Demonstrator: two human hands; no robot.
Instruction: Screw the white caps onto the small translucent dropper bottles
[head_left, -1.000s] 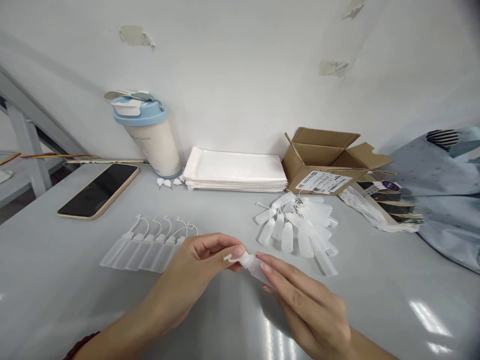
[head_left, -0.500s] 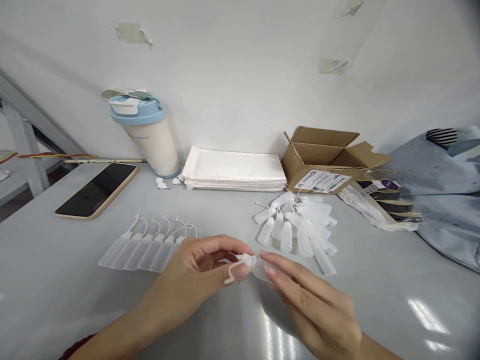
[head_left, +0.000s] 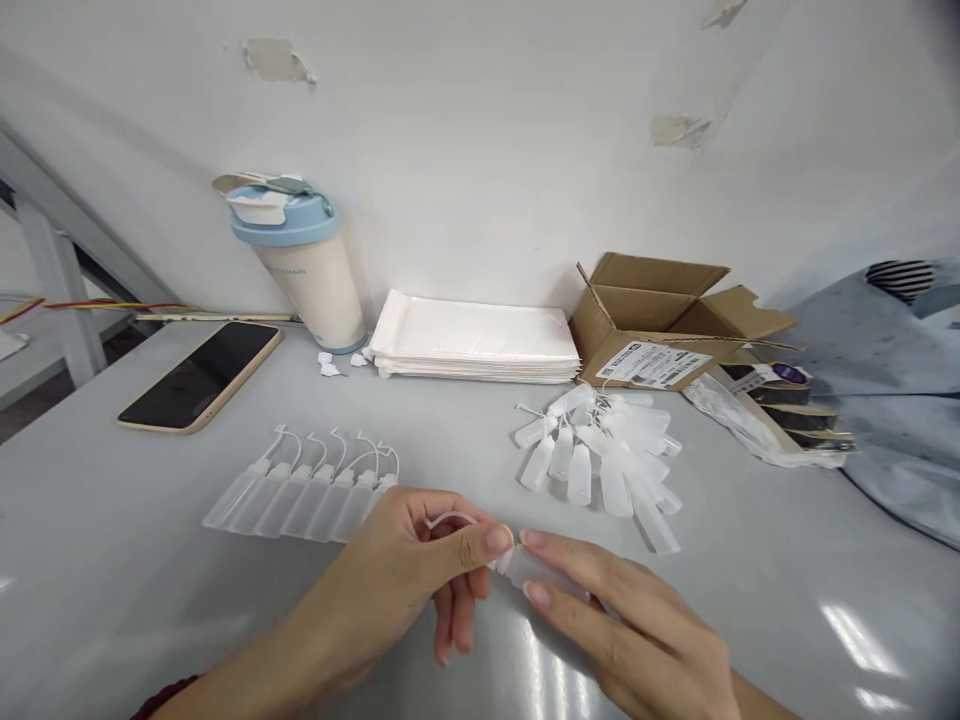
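Observation:
Low over the front of the table, both hands grip one small translucent squeeze bottle [head_left: 536, 573]. My left hand [head_left: 420, 560] is closed, thumb and fingers pinching its white cap end, which they mostly hide. A thin curved strap shows above the left thumb. Around the bottle's body my right hand [head_left: 630, 620] is closed, its fingers lying along the top. Left of the hands stretches a row of several similar bottles [head_left: 289, 495], straps pointing away from me. A loose pile of more bottles [head_left: 615, 455] lies beyond my right hand.
At the back left are a phone [head_left: 202, 378] and a blue-lidded tumbler [head_left: 315, 275] with small white pieces [head_left: 328, 364] near its base. White padded envelopes [head_left: 476, 335] are stacked along the wall. An opened cardboard box [head_left: 652, 335] and light blue fabric [head_left: 892, 400] are at right.
My left thumb and fingers have turned over the cap end, covering it, and the strap now points up and back. The right hand still holds the bottle's body.

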